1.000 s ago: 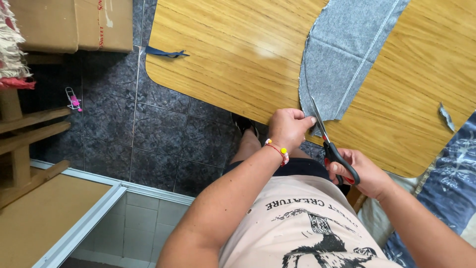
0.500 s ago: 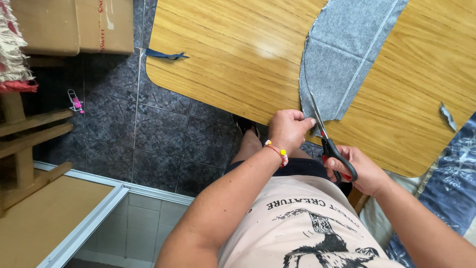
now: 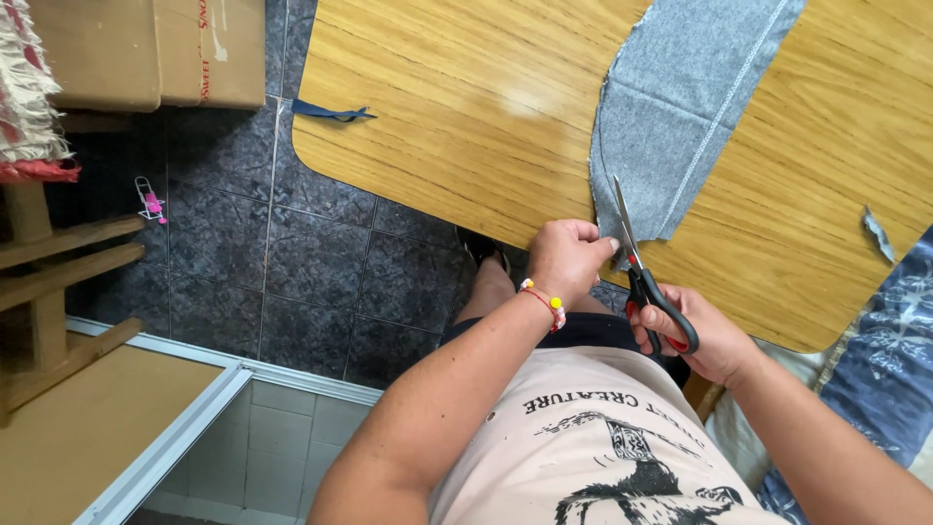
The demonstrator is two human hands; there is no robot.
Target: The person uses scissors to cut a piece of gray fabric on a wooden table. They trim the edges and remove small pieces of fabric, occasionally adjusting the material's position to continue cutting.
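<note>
A grey piece of fabric (image 3: 680,107) lies on a wooden table (image 3: 466,117), reaching down to the table's near edge. My right hand (image 3: 705,335) grips black and red scissors (image 3: 641,272) by the handles, with the blades pointing up into the fabric's lower edge. My left hand (image 3: 567,258) pinches the fabric's lower left corner right beside the blades. A red bracelet with a yellow bead sits on my left wrist.
Cardboard boxes (image 3: 146,49) stand on the dark tiled floor (image 3: 243,253) at upper left, with a blue strip of cloth (image 3: 326,111) and a small pink toy (image 3: 149,199) nearby. Wooden furniture (image 3: 58,253) is at left. Blue patterned fabric (image 3: 889,369) lies at right.
My hands and the scissors stay at the fabric's lower edge; the scissors have shifted only slightly.
</note>
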